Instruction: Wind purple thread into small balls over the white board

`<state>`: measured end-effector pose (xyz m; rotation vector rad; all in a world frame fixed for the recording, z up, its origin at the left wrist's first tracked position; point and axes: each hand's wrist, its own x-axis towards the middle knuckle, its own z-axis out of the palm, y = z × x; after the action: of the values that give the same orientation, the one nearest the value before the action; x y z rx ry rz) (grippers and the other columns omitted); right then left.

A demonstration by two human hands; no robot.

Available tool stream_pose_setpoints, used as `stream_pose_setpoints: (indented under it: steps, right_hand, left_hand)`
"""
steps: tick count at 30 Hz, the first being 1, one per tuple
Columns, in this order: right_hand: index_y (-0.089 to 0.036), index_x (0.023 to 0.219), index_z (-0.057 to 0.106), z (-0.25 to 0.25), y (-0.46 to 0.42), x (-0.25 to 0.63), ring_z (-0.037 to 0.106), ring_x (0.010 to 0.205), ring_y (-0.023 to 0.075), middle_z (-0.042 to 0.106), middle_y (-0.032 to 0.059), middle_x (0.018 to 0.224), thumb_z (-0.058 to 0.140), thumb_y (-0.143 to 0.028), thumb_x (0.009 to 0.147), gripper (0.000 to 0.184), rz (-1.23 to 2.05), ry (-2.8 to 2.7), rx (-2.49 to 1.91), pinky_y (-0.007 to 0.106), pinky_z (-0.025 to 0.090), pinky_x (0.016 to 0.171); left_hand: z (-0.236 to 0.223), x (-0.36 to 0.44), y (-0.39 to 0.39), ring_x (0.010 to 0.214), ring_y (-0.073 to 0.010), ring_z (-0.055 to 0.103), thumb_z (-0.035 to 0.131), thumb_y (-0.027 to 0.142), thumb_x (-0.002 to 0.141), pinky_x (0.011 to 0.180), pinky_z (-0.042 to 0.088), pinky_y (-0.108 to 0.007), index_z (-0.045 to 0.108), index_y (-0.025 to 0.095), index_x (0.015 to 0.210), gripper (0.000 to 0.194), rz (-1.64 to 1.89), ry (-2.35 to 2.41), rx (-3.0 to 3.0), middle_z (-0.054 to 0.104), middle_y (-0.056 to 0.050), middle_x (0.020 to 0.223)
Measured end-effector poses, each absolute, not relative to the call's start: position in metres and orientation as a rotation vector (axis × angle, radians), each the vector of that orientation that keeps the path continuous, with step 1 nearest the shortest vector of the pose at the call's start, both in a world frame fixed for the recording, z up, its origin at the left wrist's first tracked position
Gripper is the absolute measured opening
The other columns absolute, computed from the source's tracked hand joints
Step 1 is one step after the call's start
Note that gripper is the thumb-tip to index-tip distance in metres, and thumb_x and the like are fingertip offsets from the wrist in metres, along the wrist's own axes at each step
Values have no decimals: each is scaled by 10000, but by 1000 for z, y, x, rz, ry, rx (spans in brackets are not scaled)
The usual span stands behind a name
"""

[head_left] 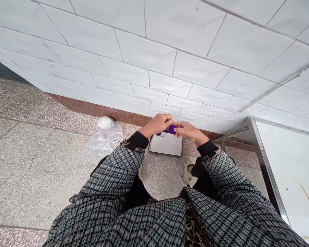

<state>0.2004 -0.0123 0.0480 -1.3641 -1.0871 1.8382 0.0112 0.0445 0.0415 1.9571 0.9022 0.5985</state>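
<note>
Both my hands meet in front of me, above the floor near the wall. My left hand [157,124] and my right hand [187,131] pinch a small purple piece [172,129] between their fingertips. It looks like purple yarn or crochet work; a thin thread hangs from it. Below the hands a white flat box or card [167,145] lies on the floor, with a bit of purple on its far edge. My sleeves are grey checked fabric with black cuffs.
A clear plastic bag [105,139] with a white ball of yarn [105,122] lies on the speckled floor at the left. A white tiled wall rises ahead. A metal-edged white table [266,164] stands at the right. My shoe [187,171] shows below.
</note>
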Motion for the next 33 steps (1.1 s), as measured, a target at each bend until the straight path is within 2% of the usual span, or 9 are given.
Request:
stream_pose_setpoints:
  steps: [6, 10, 14, 18, 22, 24, 26, 29, 33]
  right_hand:
    - [-123, 1026, 729, 46, -15, 208, 681, 654, 95, 737, 8, 782, 859, -173, 642, 409, 1908, -965, -1199, 186, 512, 598]
    - [-141, 1051, 723, 45, -16, 211, 654, 640, 89, 742, 6, 778, 934, -299, 685, 451, 1841, -1095, -1101, 200, 523, 613]
    - [-172, 1027, 669, 43, -10, 210, 655, 653, 108, 723, -4, 781, 957, -436, 673, 528, 1596, -1097, -1087, 228, 536, 623]
    - [-195, 1008, 592, 36, -1, 211, 572, 580, 110, 643, -49, 698, 828, -375, 747, 395, 1327, -1085, -1325, 261, 503, 607]
    - [-200, 950, 584, 30, 0, 214, 562, 673, 132, 653, -34, 785, 712, -226, 741, 246, 985, -1378, -1742, 299, 477, 695]
    - [-192, 900, 596, 31, -5, 214, 564, 722, 142, 639, -29, 791, 704, -204, 700, 228, 1030, -1601, -1749, 310, 462, 729]
    - [-192, 895, 594, 36, -12, 213, 557, 709, 141, 602, -36, 750, 692, -222, 689, 230, 1285, -1736, -1567, 309, 457, 710]
    - [-213, 1013, 546, 45, -16, 213, 557, 659, 128, 595, -39, 766, 741, -356, 744, 362, 1546, -1586, -1214, 295, 478, 650]
    - [-250, 1061, 460, 44, -7, 214, 537, 650, 105, 590, -32, 843, 804, -604, 776, 570, 1283, -1243, -1170, 270, 470, 611]
  left_hand:
    - [45, 14, 47, 643, -135, 491, 556, 217, 875, 662, 378, -266, 632, 170, 742, 161, 681, 908, 1881, 562, 26, 636]
    - [43, 16, 52, 671, -142, 511, 591, 207, 865, 686, 384, -276, 648, 157, 709, 174, 724, 1012, 1828, 601, 13, 656]
    - [34, 26, 45, 639, -133, 487, 634, 248, 892, 665, 364, -276, 691, 145, 716, 212, 605, 972, 1775, 591, 16, 639]
    - [28, 34, 31, 670, -133, 546, 607, 215, 910, 705, 390, -273, 683, 151, 737, 199, 504, 765, 1866, 651, -5, 696]
    - [32, 24, 32, 605, -127, 471, 581, 184, 887, 651, 332, -289, 584, 172, 656, 231, 457, 754, 2059, 558, 11, 622]
    - [36, 16, 39, 619, -133, 487, 573, 195, 879, 649, 339, -292, 593, 171, 680, 202, 498, 814, 2074, 574, 3, 654]
    - [38, 9, 47, 660, -144, 521, 579, 215, 867, 667, 366, -291, 611, 167, 704, 173, 561, 860, 2059, 603, -10, 701]
    - [37, 8, 53, 679, -152, 526, 573, 255, 878, 683, 381, -291, 632, 166, 736, 177, 625, 929, 1988, 588, -5, 697]
    - [31, 20, 42, 627, -149, 515, 559, 289, 899, 663, 383, -286, 655, 175, 761, 203, 439, 831, 1923, 565, 13, 639]
